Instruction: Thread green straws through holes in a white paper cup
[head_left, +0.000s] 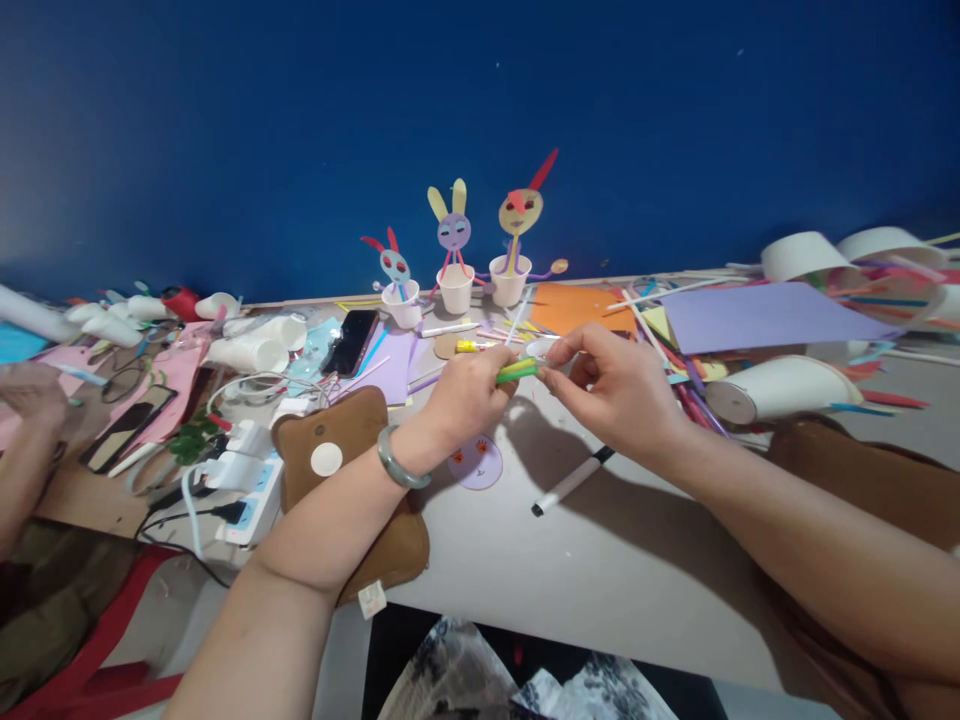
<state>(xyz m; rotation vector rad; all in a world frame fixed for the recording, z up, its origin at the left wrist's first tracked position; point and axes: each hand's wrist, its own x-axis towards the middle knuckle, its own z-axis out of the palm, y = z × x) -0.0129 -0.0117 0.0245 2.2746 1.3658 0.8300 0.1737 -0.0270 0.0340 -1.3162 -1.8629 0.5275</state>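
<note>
Green strips [517, 371] are catching the light above the middle of a pale surface [645, 590], between a person's two hands. The left hand [471, 385] is clamping them between thumb and fingers, leaving their right ends poking out. The right hand [626, 395] is bringing thumb and forefinger together beside those ends; whether it is gripping them or the pale scrap just behind cannot be told. On the surface, a purple disc [478, 464] with a drawn face is lying below the left hand, and a marker [572, 482] is resting nearer the person, to the right. Three cup figures [455, 288] are standing at the far side, before a blue wall [300, 130].

The strips are looking light and slim, likely bending readily and springing back a little, though their exact material is staying unclear. Slipping seems a smaller risk than creasing, with a hard squeeze probably leaving a kink. The left ends are offering the steadiest hold, pinched together, with the free right ends suiting a light fingertip touch.
</note>
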